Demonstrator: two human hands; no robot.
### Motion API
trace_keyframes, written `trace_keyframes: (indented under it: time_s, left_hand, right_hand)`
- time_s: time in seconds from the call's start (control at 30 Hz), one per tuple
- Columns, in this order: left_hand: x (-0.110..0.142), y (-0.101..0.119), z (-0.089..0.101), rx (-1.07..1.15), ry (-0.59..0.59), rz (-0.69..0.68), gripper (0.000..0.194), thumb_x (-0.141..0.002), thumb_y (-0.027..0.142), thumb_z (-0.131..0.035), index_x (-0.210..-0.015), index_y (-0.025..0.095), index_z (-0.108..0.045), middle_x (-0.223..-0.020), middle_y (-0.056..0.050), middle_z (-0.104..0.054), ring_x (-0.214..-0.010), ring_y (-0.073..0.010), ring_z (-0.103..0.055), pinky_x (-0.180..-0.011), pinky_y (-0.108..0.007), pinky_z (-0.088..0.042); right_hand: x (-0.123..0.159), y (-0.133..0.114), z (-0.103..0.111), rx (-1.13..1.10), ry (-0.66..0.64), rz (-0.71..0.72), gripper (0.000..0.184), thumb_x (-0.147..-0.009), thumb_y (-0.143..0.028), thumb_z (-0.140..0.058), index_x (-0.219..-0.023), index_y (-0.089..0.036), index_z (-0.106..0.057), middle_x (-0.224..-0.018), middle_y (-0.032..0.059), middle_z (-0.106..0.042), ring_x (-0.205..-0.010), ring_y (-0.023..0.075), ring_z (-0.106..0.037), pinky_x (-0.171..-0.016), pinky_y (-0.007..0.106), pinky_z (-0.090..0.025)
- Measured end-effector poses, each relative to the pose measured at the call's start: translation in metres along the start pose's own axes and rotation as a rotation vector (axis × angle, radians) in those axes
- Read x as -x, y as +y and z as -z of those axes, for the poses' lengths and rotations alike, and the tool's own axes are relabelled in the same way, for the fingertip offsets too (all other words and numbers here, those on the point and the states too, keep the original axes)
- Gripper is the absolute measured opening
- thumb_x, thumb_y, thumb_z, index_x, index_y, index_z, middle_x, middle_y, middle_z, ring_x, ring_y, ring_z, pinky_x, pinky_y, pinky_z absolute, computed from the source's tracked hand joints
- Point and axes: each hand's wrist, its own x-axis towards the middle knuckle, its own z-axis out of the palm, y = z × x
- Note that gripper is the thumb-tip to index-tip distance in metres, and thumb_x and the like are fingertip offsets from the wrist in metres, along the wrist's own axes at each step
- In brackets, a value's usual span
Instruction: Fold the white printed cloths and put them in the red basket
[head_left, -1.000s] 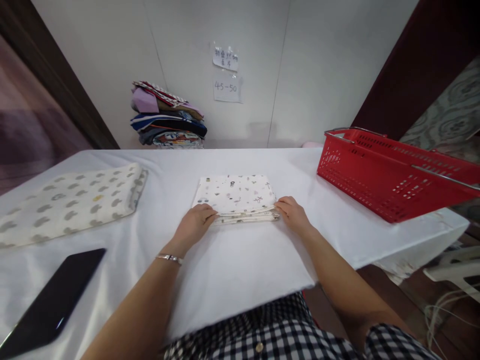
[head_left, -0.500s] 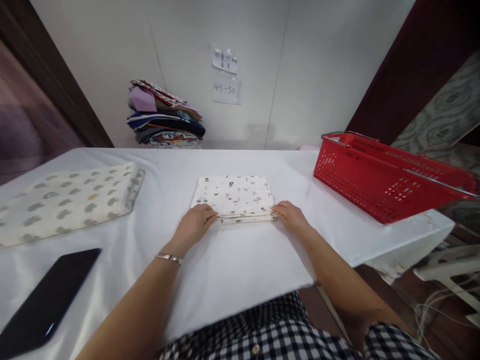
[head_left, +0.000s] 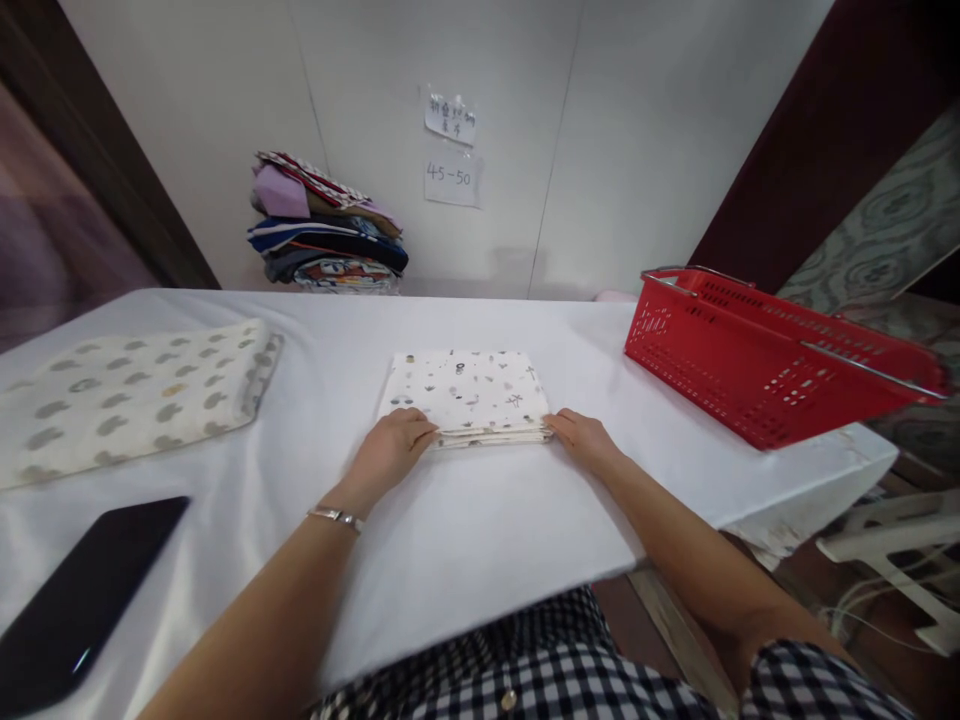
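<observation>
A white cloth (head_left: 466,388) with small printed figures lies folded into a flat rectangle in the middle of the table. At its near left corner, my left hand (head_left: 394,440) pinches the folded edge between thumb and fingers. The near right corner is pinched by my right hand (head_left: 583,437). Several layers show along the near edge between the hands. Further left lies another folded cloth (head_left: 142,390), cream with grey mouse-head shapes, touched by neither hand.
A black phone-like slab (head_left: 94,590) rests on the white-covered table (head_left: 480,540) at the near left. The red basket (head_left: 750,350) with metal handles stands at the right. Folded fabrics (head_left: 330,225) are stacked at the back left; paper signs (head_left: 452,180) hang on the wall.
Both hands keep their pinch on the near corners, and the folded cloth looks the same. The view has shifted slightly.
</observation>
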Motion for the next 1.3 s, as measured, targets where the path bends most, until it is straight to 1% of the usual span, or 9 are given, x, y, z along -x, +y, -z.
trace_keyframes:
  time_s: [0.17, 0.3, 0.4, 0.67, 0.8, 0.93, 1.07, 1.17, 1.3]
  left_hand:
    - [0.000, -0.003, -0.002, 0.015, 0.003, 0.022, 0.028, -0.088, 0.034, -0.043, -0.082, 0.022, -0.068, -0.088, -0.003, -0.064, -0.083, -0.0176, -0.056, -0.073, -0.031, -0.045]
    - [0.000, -0.003, -0.002, 0.027, -0.007, 0.042, 0.028, -0.088, 0.035, -0.044, -0.084, 0.022, -0.067, -0.089, -0.003, -0.064, -0.083, -0.0177, -0.055, -0.073, -0.031, -0.045]
    - [0.001, -0.004, -0.003, 0.032, -0.012, 0.046, 0.028, -0.089, 0.037, -0.043, -0.084, 0.022, -0.067, -0.090, -0.003, -0.064, -0.084, -0.0176, -0.056, -0.074, -0.031, -0.045]
    - [0.001, -0.005, -0.003, 0.024, 0.007, 0.031, 0.028, -0.088, 0.036, -0.043, -0.085, 0.023, -0.068, -0.090, -0.003, -0.064, -0.085, -0.0180, -0.056, -0.074, -0.032, -0.046]
    - [0.002, -0.006, -0.004, 0.013, 0.022, 0.009, 0.025, -0.087, 0.035, -0.046, -0.087, 0.023, -0.068, -0.091, -0.003, -0.064, -0.085, -0.0180, -0.057, -0.074, -0.032, -0.047]
    - [0.004, -0.009, -0.008, -0.001, 0.073, -0.021, 0.023, -0.084, 0.036, -0.052, -0.097, 0.022, -0.065, -0.097, -0.004, -0.063, -0.088, -0.0178, -0.057, -0.079, -0.032, -0.048]
    - [0.004, -0.010, -0.011, -0.046, 0.093, -0.024, 0.027, -0.081, 0.036, -0.056, -0.102, 0.021, -0.064, -0.103, -0.007, -0.061, -0.094, -0.0208, -0.056, -0.084, -0.037, -0.047]
    - [0.004, -0.007, -0.014, -0.088, 0.118, -0.033, 0.027, -0.082, 0.037, -0.056, -0.104, 0.023, -0.063, -0.105, -0.008, -0.061, -0.097, -0.0229, -0.056, -0.086, -0.041, -0.045]
    - [0.003, -0.001, -0.015, -0.164, 0.149, -0.015, 0.030, -0.081, 0.038, -0.057, -0.106, 0.022, -0.062, -0.108, -0.009, -0.060, -0.101, -0.0260, -0.054, -0.089, -0.044, -0.042]
  right_hand:
    - [0.005, -0.001, 0.002, -0.013, 0.015, 0.071, 0.034, -0.091, -0.019, -0.038, -0.120, -0.026, -0.054, -0.103, 0.0057, -0.061, -0.089, 0.0163, -0.056, -0.072, 0.025, -0.042]
    - [0.006, 0.001, 0.001, -0.023, 0.028, 0.070, 0.036, -0.091, -0.019, -0.037, -0.123, -0.024, -0.052, -0.108, 0.0068, -0.061, -0.095, 0.0172, -0.056, -0.076, 0.028, -0.044]
    - [0.003, 0.004, -0.002, 0.000, 0.030, 0.051, 0.034, -0.093, -0.021, -0.036, -0.121, -0.025, -0.055, -0.105, 0.0066, -0.062, -0.093, 0.0174, -0.057, -0.076, 0.028, -0.044]
    - [-0.001, 0.011, -0.004, 0.034, 0.048, 0.079, 0.036, -0.093, -0.020, -0.036, -0.124, -0.025, -0.053, -0.099, 0.0054, -0.062, -0.087, 0.0171, -0.057, -0.073, 0.027, -0.044]
    - [-0.002, 0.012, -0.005, 0.008, 0.065, 0.064, 0.037, -0.092, -0.018, -0.035, -0.124, -0.024, -0.053, -0.101, 0.0053, -0.062, -0.088, 0.0168, -0.058, -0.074, 0.026, -0.044]
    - [-0.005, 0.008, -0.002, -0.073, 0.093, 0.027, 0.036, -0.092, -0.019, -0.034, -0.122, -0.024, -0.053, -0.101, 0.0047, -0.062, -0.088, 0.0166, -0.059, -0.074, 0.027, -0.045]
    - [-0.009, 0.003, 0.002, -0.173, 0.129, -0.016, 0.033, -0.092, -0.020, -0.034, -0.118, -0.024, -0.053, -0.101, 0.0041, -0.061, -0.089, 0.0165, -0.058, -0.077, 0.028, -0.045]
    - [-0.010, -0.001, 0.004, -0.211, 0.119, -0.047, 0.031, -0.092, -0.022, -0.034, -0.116, -0.025, -0.053, -0.099, 0.0037, -0.060, -0.089, 0.0164, -0.058, -0.078, 0.028, -0.045]
    - [-0.010, -0.003, 0.005, -0.204, 0.065, -0.051, 0.029, -0.092, -0.022, -0.034, -0.113, -0.024, -0.053, -0.099, 0.0036, -0.060, -0.087, 0.0159, -0.057, -0.077, 0.027, -0.044]
